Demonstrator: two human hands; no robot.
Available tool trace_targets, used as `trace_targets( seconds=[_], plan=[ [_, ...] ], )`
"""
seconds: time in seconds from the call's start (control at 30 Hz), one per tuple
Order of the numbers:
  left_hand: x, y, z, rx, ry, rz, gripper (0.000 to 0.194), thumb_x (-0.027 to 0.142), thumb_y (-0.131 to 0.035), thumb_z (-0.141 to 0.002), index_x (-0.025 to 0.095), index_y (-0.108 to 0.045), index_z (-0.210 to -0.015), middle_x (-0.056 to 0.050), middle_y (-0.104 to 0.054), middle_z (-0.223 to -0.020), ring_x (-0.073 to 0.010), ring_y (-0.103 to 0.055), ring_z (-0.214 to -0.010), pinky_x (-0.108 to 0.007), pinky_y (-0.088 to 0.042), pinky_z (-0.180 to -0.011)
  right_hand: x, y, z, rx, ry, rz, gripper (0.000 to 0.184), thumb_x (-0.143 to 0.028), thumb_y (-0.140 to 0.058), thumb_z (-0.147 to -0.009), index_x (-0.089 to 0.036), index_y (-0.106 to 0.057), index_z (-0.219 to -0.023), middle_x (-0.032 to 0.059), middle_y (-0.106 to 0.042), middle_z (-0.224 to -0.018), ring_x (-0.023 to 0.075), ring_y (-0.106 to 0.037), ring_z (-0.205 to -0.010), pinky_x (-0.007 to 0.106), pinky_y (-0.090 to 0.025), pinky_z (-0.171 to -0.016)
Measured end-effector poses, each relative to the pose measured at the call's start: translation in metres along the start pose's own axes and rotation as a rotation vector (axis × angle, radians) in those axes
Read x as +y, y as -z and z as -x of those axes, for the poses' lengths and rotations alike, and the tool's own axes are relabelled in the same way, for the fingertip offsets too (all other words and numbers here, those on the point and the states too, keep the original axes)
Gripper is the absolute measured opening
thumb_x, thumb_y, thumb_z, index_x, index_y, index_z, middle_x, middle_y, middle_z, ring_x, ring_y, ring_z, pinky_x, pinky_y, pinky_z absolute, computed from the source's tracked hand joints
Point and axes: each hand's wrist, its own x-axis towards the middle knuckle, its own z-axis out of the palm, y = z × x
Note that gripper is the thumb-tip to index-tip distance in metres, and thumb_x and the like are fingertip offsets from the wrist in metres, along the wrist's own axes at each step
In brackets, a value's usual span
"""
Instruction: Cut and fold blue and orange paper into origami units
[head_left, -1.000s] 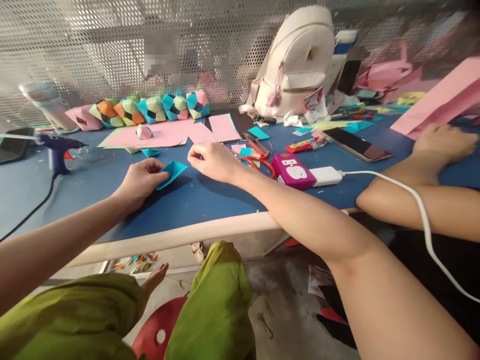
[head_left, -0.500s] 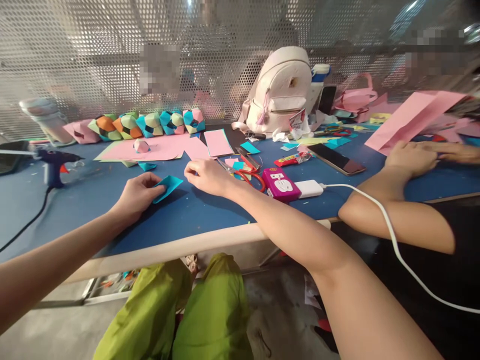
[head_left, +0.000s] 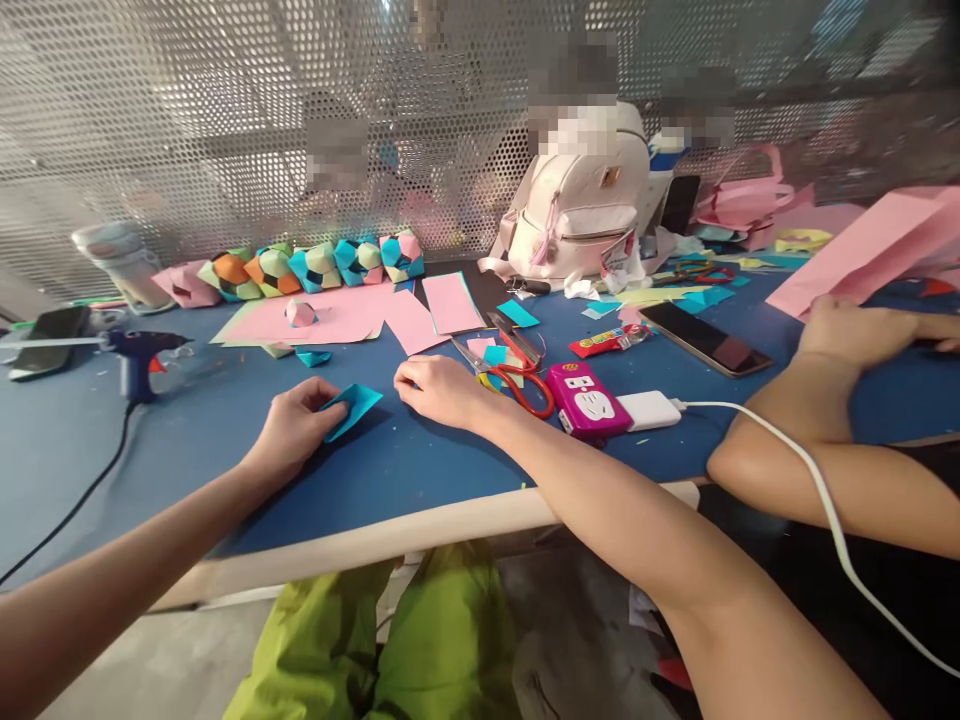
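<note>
My left hand (head_left: pixel 300 425) is closed on a small folded piece of blue paper (head_left: pixel 354 412), thumb on top, just over the blue table. The paper slants up towards the right, and its left end is hidden by my fingers. To the right of it, my right hand (head_left: pixel 435 388) hovers or rests low over the table with fingers curled in; no object shows in them. Close behind the right wrist lie red-handled scissors (head_left: pixel 534 390) and small paper scraps (head_left: pixel 495 355). Pink paper sheets (head_left: pixel 454 303) are spread beyond both hands.
A glue gun (head_left: pixel 139 362) with a black cord stands at left. Folded paper balls (head_left: pixel 315 267) line the mesh wall, beside a white backpack (head_left: pixel 577 210). A purple power adapter (head_left: pixel 589 400) with a white cable and a phone (head_left: pixel 705 338) lie at right, near another person's arm (head_left: pixel 795 430).
The camera view has shifted, so everything sits slightly lower and further right. Both hands keep nearly the same pose, the left still holding the blue paper.
</note>
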Motion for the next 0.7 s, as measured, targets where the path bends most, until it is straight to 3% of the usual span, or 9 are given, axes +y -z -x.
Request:
trace_targets(
  seconds=[0.2,0.5,0.7],
  plan=[
    [0.002,0.002,0.002,-0.004,-0.037,0.014,0.017,0.032,-0.066,-0.065,0.019,-0.058,-0.070,0.004,-0.055,-0.063,-0.0125,-0.045,-0.059,-0.025,-0.034,-0.056,-0.006,0.007,0.001,0.004,-0.019,0.065,0.020,-0.018,-0.045,-0.093,-0.016,-0.066,-0.089,0.0070,-0.068,-0.097,0.0169,-0.060,-0.085,0.027,-0.033,-0.067],
    [0.000,0.003,0.002,0.003,-0.078,-0.041,0.015,0.033,-0.062,-0.064,0.019,-0.058,-0.068,0.003,-0.056,-0.063,-0.0136,-0.047,-0.061,-0.023,-0.037,-0.056,-0.009,-0.002,0.001,-0.031,0.013,0.158,0.021,-0.020,-0.045,-0.095,-0.017,-0.066,-0.094,0.0054,-0.068,-0.099,0.0166,-0.062,-0.086,0.027,-0.033,-0.063],
    [-0.009,0.002,0.000,-0.087,-0.074,0.035,0.015,0.033,-0.062,-0.067,0.018,-0.059,-0.069,0.003,-0.058,-0.065,-0.0136,-0.050,-0.063,-0.024,-0.039,-0.057,-0.005,-0.006,0.003,-0.051,0.041,0.188,0.021,-0.017,-0.045,-0.095,-0.015,-0.066,-0.095,0.0074,-0.067,-0.097,0.0164,-0.061,-0.083,0.027,-0.036,-0.067]
  ],
)
